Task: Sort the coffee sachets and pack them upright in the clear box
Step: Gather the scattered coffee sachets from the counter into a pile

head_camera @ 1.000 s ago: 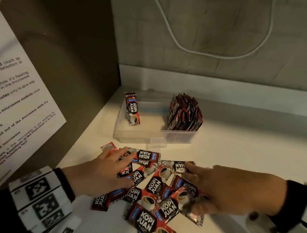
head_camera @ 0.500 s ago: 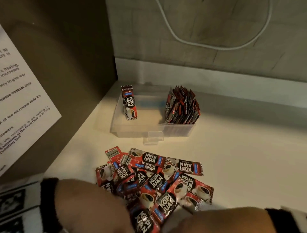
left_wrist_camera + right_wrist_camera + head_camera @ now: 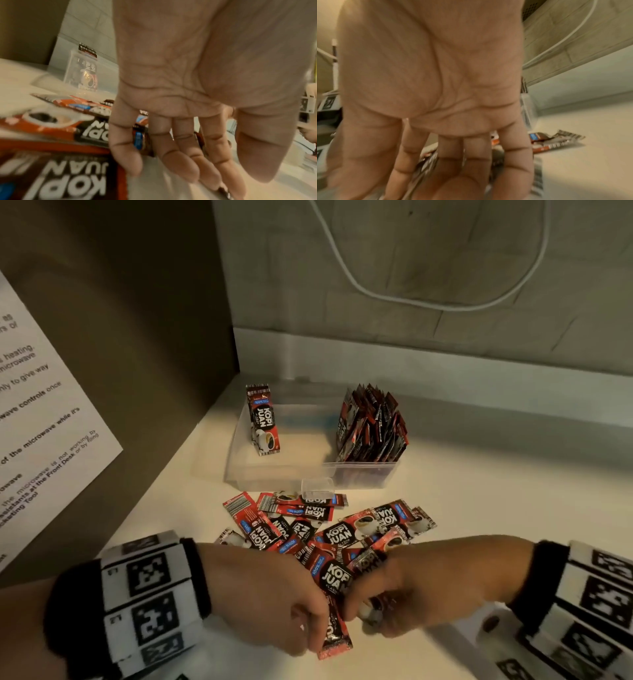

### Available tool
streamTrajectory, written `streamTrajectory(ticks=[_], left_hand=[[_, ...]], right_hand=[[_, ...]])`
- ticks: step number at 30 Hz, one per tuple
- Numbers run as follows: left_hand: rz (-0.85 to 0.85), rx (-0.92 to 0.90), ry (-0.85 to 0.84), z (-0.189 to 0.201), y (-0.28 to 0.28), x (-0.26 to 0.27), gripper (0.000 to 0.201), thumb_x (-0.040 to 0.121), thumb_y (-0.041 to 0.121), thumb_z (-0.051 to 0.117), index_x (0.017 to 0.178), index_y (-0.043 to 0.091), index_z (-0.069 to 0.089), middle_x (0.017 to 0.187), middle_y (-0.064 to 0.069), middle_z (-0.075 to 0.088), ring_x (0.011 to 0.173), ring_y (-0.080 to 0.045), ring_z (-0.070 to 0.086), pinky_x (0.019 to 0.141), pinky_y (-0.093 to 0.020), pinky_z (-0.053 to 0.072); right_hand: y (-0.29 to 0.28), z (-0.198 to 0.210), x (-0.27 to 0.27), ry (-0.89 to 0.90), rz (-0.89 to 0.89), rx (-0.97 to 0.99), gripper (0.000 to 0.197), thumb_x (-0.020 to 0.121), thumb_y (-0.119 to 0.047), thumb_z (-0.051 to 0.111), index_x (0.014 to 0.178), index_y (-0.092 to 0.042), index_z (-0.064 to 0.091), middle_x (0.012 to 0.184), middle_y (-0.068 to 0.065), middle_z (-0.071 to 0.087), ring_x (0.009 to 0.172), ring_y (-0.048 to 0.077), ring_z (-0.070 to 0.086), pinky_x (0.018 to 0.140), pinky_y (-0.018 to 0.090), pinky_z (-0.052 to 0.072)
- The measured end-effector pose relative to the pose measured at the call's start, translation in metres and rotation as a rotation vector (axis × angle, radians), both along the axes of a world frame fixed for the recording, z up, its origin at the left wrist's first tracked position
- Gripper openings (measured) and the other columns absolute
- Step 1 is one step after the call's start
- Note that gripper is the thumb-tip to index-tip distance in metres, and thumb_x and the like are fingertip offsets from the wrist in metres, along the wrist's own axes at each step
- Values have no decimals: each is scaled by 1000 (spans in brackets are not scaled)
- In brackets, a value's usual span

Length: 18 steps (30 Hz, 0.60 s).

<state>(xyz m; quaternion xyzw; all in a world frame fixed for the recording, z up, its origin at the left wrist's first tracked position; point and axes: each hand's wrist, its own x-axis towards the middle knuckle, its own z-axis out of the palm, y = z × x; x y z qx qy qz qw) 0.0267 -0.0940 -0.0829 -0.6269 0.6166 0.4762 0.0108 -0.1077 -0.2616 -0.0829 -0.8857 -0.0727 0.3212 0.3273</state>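
Sachets (image 3: 337,604) stand pinched between left hand (image 3: 270,601) and right hand (image 3: 421,587), both curled round them, likely squaring edges; box (image 3: 274,470) half-filled

The right hand (image 3: 433,83) is filling most of the frame, palm toward the camera, its fingers (image 3: 448,169) curling down around blurred sachets (image 3: 426,161). Just beyond the little finger, two more loose sachets (image 3: 556,140) are lying flat on the pale counter (image 3: 590,169).
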Motion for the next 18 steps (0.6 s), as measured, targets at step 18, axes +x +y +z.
streamTrajectory(ticks=[18], left_hand=[[126,-337,-581,-8,-8,51,50,82,39,72,127,39,50,118,19,48,113,-7,39,95,-30,39]], right_hand=[[-16,13,12,-307,-61,-609,38,82,-40,66,118,-32,56,98,-10,65,77,10,50,61,21,37]])
